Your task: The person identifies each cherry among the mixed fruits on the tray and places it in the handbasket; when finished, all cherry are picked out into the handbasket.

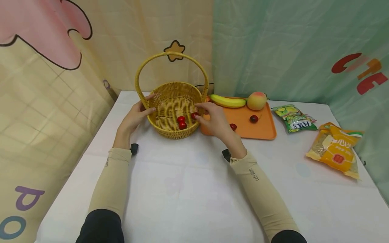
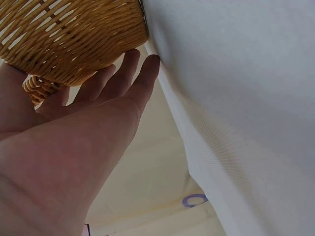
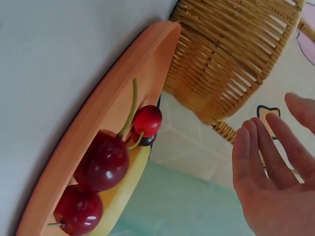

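A yellow wicker basket (image 1: pixel 173 133) with a tall arched handle stands at the back of the table. Two red cherries (image 1: pixel 182 123) lie together on its floor. My left hand (image 1: pixel 133 116) holds the basket's left side by the handle's foot, thumb over the rim and fingers outside. Over the right rim reaches my right hand (image 1: pixel 215 120), a third cherry (image 1: pixel 195 115) showing at its fingertips inside the basket. In the right wrist view, thumb and fingers of that hand are spread apart, with nothing visible between them.
Right of the basket, an orange tray (image 1: pixel 258 134) carries a banana (image 1: pixel 228 101), a peach (image 1: pixel 256 101) and several cherries (image 3: pixel 102 160). Farther right lie a green snack packet (image 1: pixel 294 118) and an orange-and-yellow bag (image 1: pixel 335 148). Printed curtains (image 1: pixel 273 44) hang behind the table.
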The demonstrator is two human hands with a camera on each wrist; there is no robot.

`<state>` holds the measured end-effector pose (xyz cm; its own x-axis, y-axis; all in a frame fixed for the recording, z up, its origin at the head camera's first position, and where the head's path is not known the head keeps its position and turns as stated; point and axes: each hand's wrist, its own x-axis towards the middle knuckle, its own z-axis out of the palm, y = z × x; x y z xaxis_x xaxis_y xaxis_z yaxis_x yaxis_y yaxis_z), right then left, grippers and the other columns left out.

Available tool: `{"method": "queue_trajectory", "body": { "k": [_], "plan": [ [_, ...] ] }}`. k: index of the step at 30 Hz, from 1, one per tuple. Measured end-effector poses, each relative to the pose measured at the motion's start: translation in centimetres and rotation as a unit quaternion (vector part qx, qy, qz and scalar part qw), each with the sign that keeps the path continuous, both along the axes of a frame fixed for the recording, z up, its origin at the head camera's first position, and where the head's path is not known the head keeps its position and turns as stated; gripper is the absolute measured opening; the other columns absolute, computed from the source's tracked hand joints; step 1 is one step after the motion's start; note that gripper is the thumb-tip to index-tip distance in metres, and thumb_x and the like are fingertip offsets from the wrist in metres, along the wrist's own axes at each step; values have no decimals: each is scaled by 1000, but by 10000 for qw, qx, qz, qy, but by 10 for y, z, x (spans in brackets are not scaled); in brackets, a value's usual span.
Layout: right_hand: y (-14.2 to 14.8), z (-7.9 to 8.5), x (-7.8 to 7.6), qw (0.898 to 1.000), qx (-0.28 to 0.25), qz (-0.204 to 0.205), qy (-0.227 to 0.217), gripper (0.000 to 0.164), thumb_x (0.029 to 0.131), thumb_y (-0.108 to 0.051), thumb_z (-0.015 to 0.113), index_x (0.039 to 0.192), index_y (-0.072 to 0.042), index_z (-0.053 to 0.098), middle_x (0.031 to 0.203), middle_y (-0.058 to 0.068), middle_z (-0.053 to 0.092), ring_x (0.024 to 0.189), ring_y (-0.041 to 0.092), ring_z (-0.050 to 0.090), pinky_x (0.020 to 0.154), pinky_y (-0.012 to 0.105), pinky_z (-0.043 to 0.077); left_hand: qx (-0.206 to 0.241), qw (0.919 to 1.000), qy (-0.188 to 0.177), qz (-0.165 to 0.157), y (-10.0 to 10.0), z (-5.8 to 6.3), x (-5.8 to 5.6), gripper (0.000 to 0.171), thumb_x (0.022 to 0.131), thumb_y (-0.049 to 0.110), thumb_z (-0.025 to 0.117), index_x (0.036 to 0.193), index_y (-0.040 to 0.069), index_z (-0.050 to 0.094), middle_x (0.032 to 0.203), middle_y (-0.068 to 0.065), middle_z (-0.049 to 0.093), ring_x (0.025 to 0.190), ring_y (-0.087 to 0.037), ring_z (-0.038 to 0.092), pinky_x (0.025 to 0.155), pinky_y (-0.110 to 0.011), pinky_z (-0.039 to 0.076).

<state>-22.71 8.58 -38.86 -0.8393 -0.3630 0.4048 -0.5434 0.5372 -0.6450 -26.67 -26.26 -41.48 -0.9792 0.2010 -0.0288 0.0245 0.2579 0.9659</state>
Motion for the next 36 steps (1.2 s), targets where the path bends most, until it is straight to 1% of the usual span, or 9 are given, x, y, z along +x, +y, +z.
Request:
{"method": "queue_trajectory", "body": {
  "k": [3,6,13,15,18,22,27,31,36],
  "plan": [
    [5,-2,-3,9988,-339,-252,259,31,96,-2,76,126,3,72,120,22,73,109,40,69,93,52,60,-3,10000,-2,-38,0,0,1,65,107,15,63,166,24,37,175,-7,25,160,-28,26,131,-50,20],
    [13,-4,-9,9971,-460,-544,272,26,96,1,74,122,5,74,117,24,74,110,41,70,92,55,60,-2,10000,17,-32,-1,0,1,64,107,15,62,165,24,37,175,-6,25,159,-28,27,130,-50,21],
    [24,-12,-29,9923,-333,-1037,-583,29,97,1,73,126,4,73,127,23,73,123,39,67,101,53,56,22,10000,51,-75,0,-2,1,66,107,14,63,166,21,36,175,-10,26,159,-31,28,130,-51,22],
    [22,-15,-33,9913,-278,-1087,-693,30,97,0,72,127,4,72,127,23,73,124,38,67,102,52,56,39,10000,38,-72,0,-3,1,66,106,14,63,166,21,36,174,-10,26,159,-31,28,130,-51,22],
    [18,-20,-39,9905,-81,-1090,-834,32,98,-1,71,130,4,70,128,22,73,126,37,65,107,50,53,48,10000,27,-45,0,-2,2,66,106,14,64,166,22,36,175,-9,25,159,-31,27,130,-51,21],
    [14,-28,-43,9888,346,-1012,-1038,32,100,-3,69,132,1,70,132,20,71,130,36,62,113,50,48,16,10000,68,2,-1,1,3,66,106,14,63,166,22,37,175,-7,25,160,-30,27,130,-51,21],
    [14,-32,-42,9880,521,-963,-1090,28,99,-3,69,126,-2,74,132,20,71,126,38,62,109,52,50,-1,10000,81,8,-1,2,3,65,106,15,64,165,23,37,175,-6,25,160,-29,26,130,-51,22],
    [15,-33,-41,9865,713,-807,-1236,32,99,-6,72,131,-4,72,131,17,71,123,35,63,108,50,51,48,10000,51,-29,0,1,3,66,106,15,64,166,23,37,175,-7,25,160,-30,28,130,-51,22],
    [14,-35,-41,9848,996,-518,-1325,37,99,-10,74,135,-4,69,133,15,71,127,33,61,112,49,48,24,10000,6,-1,0,0,3,66,107,15,63,166,23,36,175,-7,25,160,-30,27,130,-51,20]
  ]
}}
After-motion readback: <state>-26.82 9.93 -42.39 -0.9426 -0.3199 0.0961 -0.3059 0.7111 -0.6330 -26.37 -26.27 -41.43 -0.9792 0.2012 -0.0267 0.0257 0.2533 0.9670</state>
